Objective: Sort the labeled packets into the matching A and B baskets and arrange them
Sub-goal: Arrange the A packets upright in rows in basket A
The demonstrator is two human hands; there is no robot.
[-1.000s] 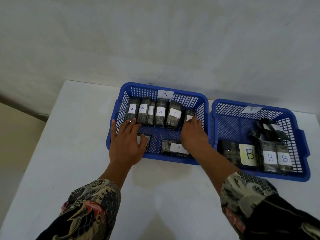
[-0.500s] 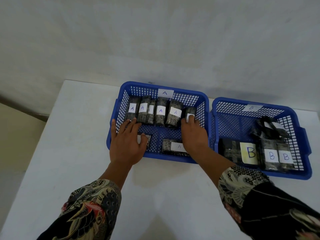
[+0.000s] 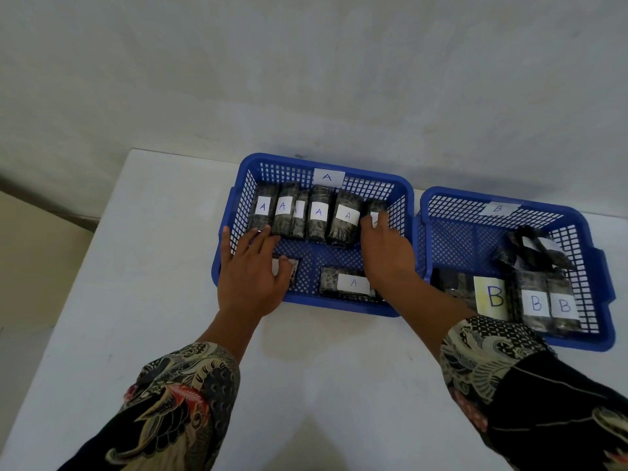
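Inside, A basket point(image 3: 404, 198) holds A packets point(image 3: 317, 215); B basket point(image 3: 584, 229), B packets point(image 3: 537, 300).

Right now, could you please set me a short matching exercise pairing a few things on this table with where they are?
Things:
1. left hand
2. right hand
3. big yellow B label
4. flat A packet

Places:
a. near side of the A basket
b. right end of the packet row
c. left end of the packet row
d. B basket

Pairs: 1-c, 2-b, 3-d, 4-a
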